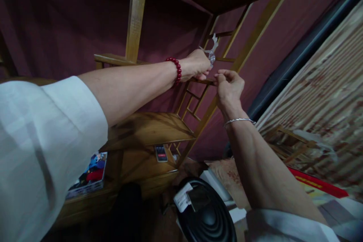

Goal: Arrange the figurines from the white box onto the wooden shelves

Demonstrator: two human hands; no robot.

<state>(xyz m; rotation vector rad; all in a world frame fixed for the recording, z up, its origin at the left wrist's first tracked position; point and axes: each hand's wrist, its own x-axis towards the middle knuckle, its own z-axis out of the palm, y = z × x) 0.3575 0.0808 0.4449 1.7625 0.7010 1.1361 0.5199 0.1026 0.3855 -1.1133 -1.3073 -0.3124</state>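
My left hand [200,63], at the end of an arm with a red bead bracelet [177,69], is closed around the lower part of a clear ornament [211,55]. Antler-like branches stick up from the ornament's top; its base is hidden by my fingers. Just right of it, my right hand [230,86] has thumb and fingers pressed together, and whatever they may hold is too small to see. A silver bangle [240,120] sits on that wrist. Both hands are at a wooden shelf unit [208,117], near its latticed side.
Lower shelf boards [153,125] lie beneath my hands, with a dark box [161,154] on one. A basket [86,186] of colourful items stands lower left. A black ridged round object [211,215] is below. Corrugated sheeting [320,79] rises on the right.
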